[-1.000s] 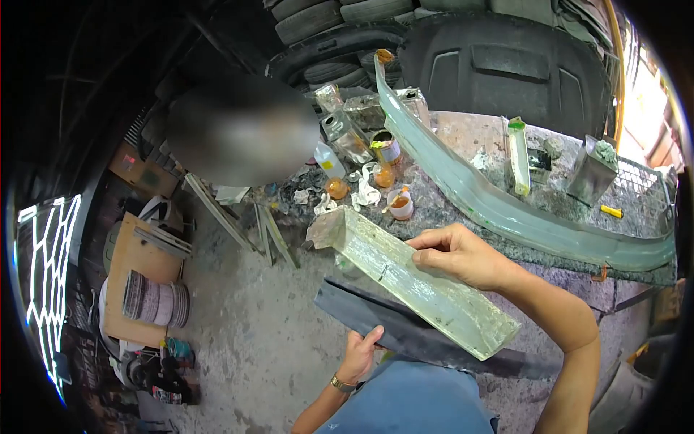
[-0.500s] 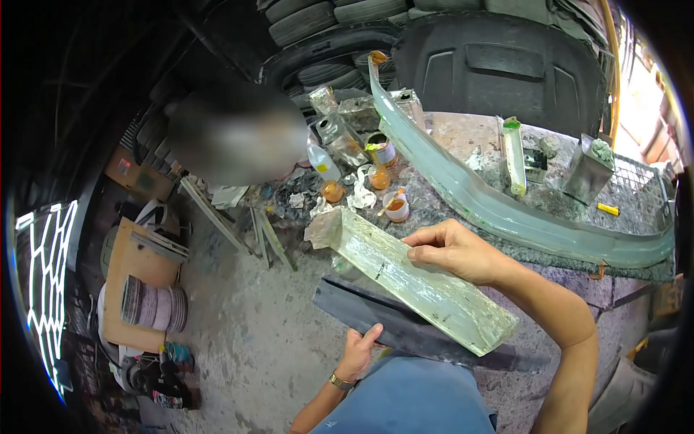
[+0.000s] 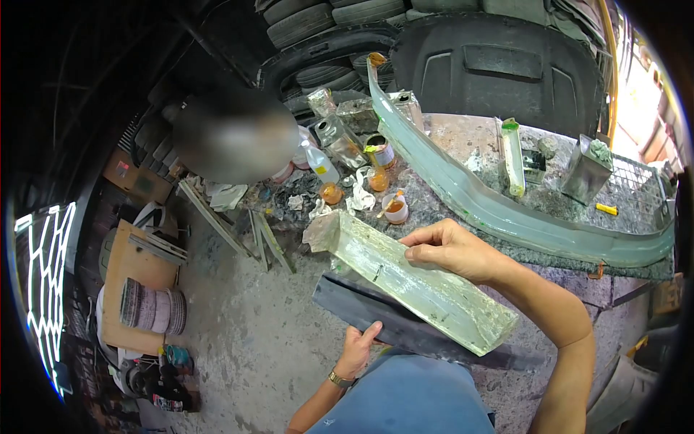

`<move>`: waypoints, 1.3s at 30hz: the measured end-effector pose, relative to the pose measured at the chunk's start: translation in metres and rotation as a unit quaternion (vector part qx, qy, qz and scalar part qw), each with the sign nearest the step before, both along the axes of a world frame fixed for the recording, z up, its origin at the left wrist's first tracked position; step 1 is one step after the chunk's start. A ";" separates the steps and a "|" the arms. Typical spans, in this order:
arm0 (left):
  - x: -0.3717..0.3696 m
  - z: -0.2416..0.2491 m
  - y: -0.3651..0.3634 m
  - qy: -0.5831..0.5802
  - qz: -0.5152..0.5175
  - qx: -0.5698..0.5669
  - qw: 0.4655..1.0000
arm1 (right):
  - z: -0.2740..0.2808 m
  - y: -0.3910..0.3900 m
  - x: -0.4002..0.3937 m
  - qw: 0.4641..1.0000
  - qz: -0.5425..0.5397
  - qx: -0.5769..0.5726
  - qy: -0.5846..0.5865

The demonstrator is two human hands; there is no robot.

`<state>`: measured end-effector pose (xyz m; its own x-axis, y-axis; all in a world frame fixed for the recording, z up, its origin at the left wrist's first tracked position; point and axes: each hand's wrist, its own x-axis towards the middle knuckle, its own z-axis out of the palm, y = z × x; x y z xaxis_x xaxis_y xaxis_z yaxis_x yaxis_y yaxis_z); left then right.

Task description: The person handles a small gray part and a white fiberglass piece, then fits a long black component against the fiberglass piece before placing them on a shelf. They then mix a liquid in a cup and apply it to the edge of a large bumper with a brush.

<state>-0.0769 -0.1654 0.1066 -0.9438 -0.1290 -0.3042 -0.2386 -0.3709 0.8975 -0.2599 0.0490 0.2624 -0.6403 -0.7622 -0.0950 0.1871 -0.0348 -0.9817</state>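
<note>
A long, pale green, translucent trough-shaped piece with rough edges slants across the middle of the view. My right hand pinches its upper edge between thumb and fingers. Beneath it lies a dark grey panel, partly covered by the pale piece. My left hand, with a watch at the wrist, is closed on the panel's lower edge, thumb on top. The two pieces overlap at a slight angle; whether they touch cannot be made out.
On the workbench beyond are a long curved pale strip, metal cans, a white cup, a clear bottle and a green-white narrow piece. Wooden bars and a board stand at left.
Both hands keep their holds, and the two pieces stay almost in place. The view has shifted very slightly.
</note>
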 end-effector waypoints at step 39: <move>0.013 -0.013 0.015 0.041 0.017 -0.120 0.992 | -0.040 0.014 -0.004 0.982 0.025 -0.053 -0.177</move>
